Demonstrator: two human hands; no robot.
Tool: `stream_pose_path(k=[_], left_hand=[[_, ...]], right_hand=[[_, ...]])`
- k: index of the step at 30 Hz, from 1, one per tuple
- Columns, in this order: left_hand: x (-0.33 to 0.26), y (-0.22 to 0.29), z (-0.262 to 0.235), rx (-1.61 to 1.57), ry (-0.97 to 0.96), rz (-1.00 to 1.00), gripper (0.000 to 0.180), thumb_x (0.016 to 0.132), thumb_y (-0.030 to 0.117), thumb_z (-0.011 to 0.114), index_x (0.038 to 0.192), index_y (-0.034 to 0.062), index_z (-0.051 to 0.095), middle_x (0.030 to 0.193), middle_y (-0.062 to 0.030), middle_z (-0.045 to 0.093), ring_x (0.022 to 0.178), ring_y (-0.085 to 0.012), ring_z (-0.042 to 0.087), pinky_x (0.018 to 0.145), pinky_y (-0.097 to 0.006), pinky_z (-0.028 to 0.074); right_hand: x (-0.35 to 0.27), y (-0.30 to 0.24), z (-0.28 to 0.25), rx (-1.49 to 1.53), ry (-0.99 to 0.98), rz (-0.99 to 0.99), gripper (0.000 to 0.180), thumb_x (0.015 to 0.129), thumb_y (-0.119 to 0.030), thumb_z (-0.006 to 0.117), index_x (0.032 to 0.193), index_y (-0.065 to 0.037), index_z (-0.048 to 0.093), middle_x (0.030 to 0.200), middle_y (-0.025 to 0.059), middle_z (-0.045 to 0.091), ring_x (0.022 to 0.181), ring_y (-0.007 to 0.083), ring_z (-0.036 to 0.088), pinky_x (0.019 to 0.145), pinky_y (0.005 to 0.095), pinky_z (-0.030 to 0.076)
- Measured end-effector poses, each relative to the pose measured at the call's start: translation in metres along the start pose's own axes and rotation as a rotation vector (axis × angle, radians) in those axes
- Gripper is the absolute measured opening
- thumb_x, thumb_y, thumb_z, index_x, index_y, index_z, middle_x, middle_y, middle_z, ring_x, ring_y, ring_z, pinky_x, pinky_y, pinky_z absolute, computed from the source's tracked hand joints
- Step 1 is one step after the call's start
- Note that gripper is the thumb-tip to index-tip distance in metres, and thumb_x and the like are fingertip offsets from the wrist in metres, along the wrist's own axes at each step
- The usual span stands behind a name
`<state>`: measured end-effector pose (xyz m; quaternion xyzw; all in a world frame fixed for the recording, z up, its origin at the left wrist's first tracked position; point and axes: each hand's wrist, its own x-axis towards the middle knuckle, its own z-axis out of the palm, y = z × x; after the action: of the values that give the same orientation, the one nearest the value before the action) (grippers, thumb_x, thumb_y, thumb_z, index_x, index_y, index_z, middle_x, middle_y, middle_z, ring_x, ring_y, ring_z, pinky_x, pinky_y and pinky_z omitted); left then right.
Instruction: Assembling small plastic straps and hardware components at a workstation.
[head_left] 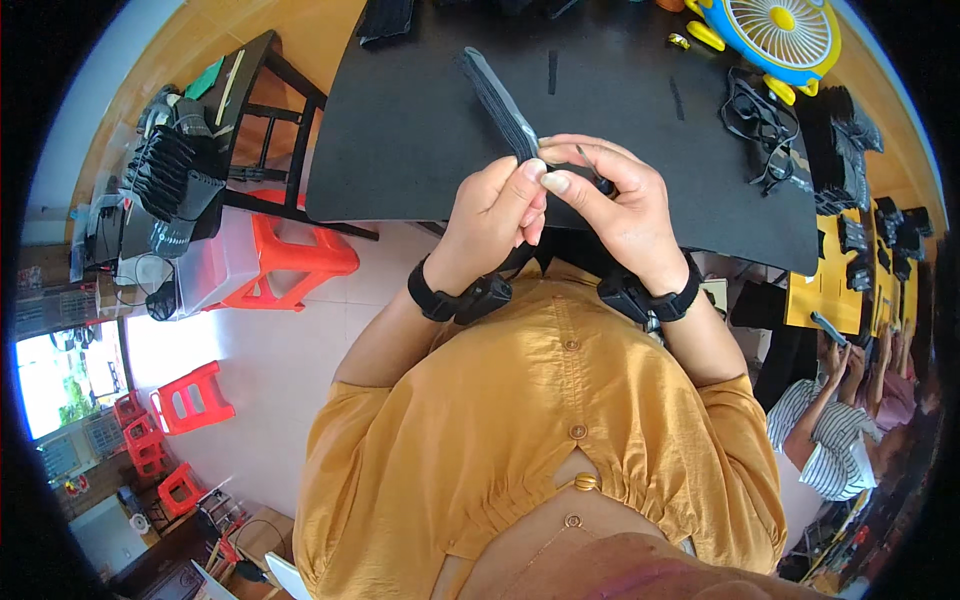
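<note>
Over the near half of the black table (620, 130), my left hand (497, 205) pinches a long, flat black piece (500, 108) by its lower end. It looks like layered or ribbed fabric with a smooth grey face, and it tilts up toward the far left. My right hand (622, 200) meets it at that same end, thumb tip beside the left thumb. A small tool with a thin pointed metal tip (584, 156) and a dark lower part shows among my right fingers; its exact kind is unclear. Both wrists wear black straps with small boxes.
A blue and yellow fan (782, 25) stands at the far right, near tangled black straps (762, 125). Dark pieces are stacked on a side table at left, beside a red stool (290, 262). Other people work at a yellow-topped table (822, 285) on the right.
</note>
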<state>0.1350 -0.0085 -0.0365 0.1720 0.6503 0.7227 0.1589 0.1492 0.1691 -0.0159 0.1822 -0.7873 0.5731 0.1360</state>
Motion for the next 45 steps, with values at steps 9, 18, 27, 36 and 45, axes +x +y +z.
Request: stream_pose_path(k=[9, 18, 27, 36, 45], left_hand=[[-0.005, -0.005, 0.001, 0.033, -0.125, 0.034, 0.037, 0.105, 0.031, 0.045, 0.078, 0.0050, 0.050, 0.063, -0.0007, 0.050, 0.054, -0.0091, 0.049, 0.050, -0.023, 0.039], [-0.001, -0.001, -0.001, 0.183, -0.239, -0.159, 0.021, 0.101, 0.020, 0.052, 0.102, 0.0001, 0.059, 0.091, -0.0056, 0.066, 0.076, -0.0110, 0.062, 0.061, -0.026, 0.050], [0.026, -0.001, 0.001, -0.416, -0.174, -0.148, 0.040, 0.092, 0.009, 0.060, 0.129, -0.0002, 0.049, 0.105, -0.0066, 0.062, 0.087, -0.0126, 0.063, 0.072, -0.026, 0.051], [0.016, 0.013, -0.016, 0.731, -0.054, 0.160, 0.036, 0.096, 0.027, 0.061, 0.116, -0.0028, 0.057, 0.086, -0.0230, 0.065, 0.076, -0.0320, 0.067, 0.067, -0.038, 0.049], [0.027, 0.011, -0.055, 1.078, -0.289, 0.069, 0.030, 0.095, 0.028, 0.061, 0.110, 0.0017, 0.060, 0.085, -0.0207, 0.063, 0.079, -0.0385, 0.062, 0.071, -0.042, 0.049]], right_hand=[[0.002, 0.006, 0.007, -0.060, 0.187, -0.108, 0.012, 0.085, -0.008, 0.071, 0.090, 0.001, 0.066, 0.092, 0.0095, 0.067, 0.086, 0.0216, 0.065, 0.078, 0.0312, 0.051], [0.028, 0.004, -0.028, 0.407, 0.162, 0.232, 0.018, 0.103, -0.023, 0.053, 0.105, -0.005, 0.055, 0.088, 0.0053, 0.070, 0.048, 0.0038, 0.047, 0.042, 0.0170, 0.036], [0.000, -0.005, -0.015, 0.569, -0.083, 0.407, 0.019, 0.104, -0.022, 0.051, 0.106, -0.004, 0.053, 0.082, 0.0050, 0.065, 0.051, 0.0073, 0.055, 0.044, 0.0199, 0.041], [0.023, 0.053, -0.097, 0.796, 0.495, 0.216, 0.018, 0.102, -0.018, 0.051, 0.104, -0.002, 0.058, 0.089, 0.0105, 0.068, 0.069, 0.0132, 0.065, 0.065, 0.0251, 0.057], [0.000, 0.068, -0.218, 0.630, 0.818, 0.047, 0.019, 0.104, -0.020, 0.048, 0.103, -0.002, 0.055, 0.091, 0.0104, 0.064, 0.080, 0.0196, 0.065, 0.076, 0.0305, 0.057]])
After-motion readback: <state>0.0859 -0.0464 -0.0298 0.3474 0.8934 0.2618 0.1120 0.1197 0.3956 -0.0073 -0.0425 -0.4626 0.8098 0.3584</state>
